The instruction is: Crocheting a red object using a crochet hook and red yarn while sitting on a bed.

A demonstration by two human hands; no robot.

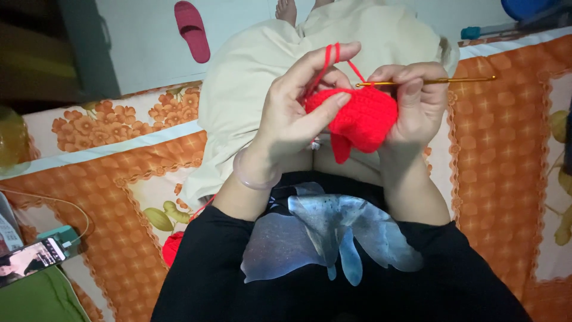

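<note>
Above the lap, the left hand [292,116] pinched the small red crocheted piece [357,116], red yarn strand [326,62] taut over its forefinger, while the right hand [417,104] gripped the slim golden metal crochet hook [429,80]; even tension looked key.

Bed [500,155] covered by orange sheet with floral and lattice print; cream band along its far edge. Pink slipper [192,30] on pale floor beyond far edge of bed, sole up or down unclear. Phone [33,259] at near left corner of bed, screen lit, lying flat; teal charger block [59,234] just beside it, thin cable looping away toward left edge. Green cloth [42,298] at near left corner, just below the phone. Yellowish translucent object [12,140] at left edge, kind unclear. Blue object [524,7] past far right corner, partly cut off.
</note>
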